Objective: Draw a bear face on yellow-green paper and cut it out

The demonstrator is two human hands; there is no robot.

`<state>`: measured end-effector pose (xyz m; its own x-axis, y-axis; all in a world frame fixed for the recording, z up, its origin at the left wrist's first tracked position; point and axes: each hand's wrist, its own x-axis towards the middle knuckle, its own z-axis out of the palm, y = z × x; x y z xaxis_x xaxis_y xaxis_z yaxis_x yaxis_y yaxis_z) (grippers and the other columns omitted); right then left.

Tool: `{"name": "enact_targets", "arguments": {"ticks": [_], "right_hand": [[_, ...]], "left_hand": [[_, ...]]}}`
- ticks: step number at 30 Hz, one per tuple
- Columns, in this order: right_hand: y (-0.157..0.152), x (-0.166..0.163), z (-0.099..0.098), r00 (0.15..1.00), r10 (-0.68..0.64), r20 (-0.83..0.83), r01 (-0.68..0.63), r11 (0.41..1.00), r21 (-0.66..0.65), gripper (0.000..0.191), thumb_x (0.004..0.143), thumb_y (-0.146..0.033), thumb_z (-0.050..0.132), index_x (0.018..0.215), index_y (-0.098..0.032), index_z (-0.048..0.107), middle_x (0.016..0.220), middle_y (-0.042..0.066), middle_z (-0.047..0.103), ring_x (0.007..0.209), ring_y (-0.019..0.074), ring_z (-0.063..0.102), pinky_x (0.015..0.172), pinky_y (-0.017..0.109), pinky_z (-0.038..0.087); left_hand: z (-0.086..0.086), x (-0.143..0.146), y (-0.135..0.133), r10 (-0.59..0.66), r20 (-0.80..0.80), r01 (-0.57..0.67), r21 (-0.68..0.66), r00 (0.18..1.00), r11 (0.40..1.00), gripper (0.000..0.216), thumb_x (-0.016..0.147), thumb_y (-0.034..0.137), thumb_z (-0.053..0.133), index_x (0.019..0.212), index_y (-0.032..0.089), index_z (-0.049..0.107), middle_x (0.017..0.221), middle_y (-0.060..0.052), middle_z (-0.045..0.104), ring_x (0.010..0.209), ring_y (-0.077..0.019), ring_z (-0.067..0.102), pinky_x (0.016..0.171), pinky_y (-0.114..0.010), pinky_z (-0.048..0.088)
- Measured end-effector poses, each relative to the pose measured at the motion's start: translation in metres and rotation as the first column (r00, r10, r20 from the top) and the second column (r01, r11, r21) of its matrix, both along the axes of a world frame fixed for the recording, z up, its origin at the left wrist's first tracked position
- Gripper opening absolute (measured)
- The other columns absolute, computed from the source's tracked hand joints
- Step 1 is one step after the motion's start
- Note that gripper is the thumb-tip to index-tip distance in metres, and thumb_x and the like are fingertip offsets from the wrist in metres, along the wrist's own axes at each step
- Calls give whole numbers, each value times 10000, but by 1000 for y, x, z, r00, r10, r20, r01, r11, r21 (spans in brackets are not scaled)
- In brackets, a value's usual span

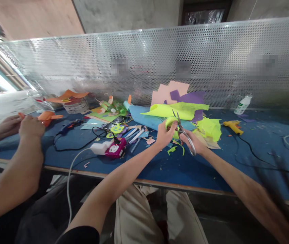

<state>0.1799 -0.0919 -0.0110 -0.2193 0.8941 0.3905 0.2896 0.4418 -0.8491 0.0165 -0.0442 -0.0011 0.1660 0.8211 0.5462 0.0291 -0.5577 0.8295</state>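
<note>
My left hand [164, 134] is closed on a small piece of yellow-green foam sheet [170, 121] held above the blue table [205, 169]. My right hand [191, 142] grips silver scissors [182, 132], whose blades point up and meet the foam piece. Small yellow-green offcuts [172, 149] lie on the table just below my hands. Behind them lies a larger yellow-green sheet [177, 110] over blue, purple and pink sheets.
A co-worker's arms and hands [30, 127] at the left hold an orange piece [48, 116]. A yellow glue gun [232, 126] and white bottle [243, 104] sit to the right, with cables. A white power strip and pink device [115, 148] lie left of centre. A perforated metal screen [159, 57] backs the table.
</note>
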Motion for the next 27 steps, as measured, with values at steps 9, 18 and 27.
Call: {"name": "enact_targets", "arguments": {"ticks": [9,18,27], "right_hand": [[5,4,-11,1000,14,1,-14,1000,-7,532,907,-754,574,765,-241,553,665,19,555,602,179,510,590,356,458],[4,4,-10,1000,1,23,0,1000,-27,531,933,-726,557,707,-247,519,601,13,519,548,175,494,546,360,411],[1,6,2,997,7,76,-8,1000,16,471,896,-682,636,801,-227,566,631,-4,559,606,163,491,570,312,399]], "left_hand": [[0,0,-1,-38,-2,38,-19,999,999,485,965,604,578,728,184,620,591,5,558,557,-116,495,581,-268,422],[1,0,1,-51,-7,51,-40,999,998,495,974,606,555,721,184,611,604,8,541,568,-111,492,588,-264,419],[0,-4,8,-103,-19,103,-10,994,995,420,968,471,567,671,174,584,622,-3,568,587,-108,517,617,-252,448]]}}
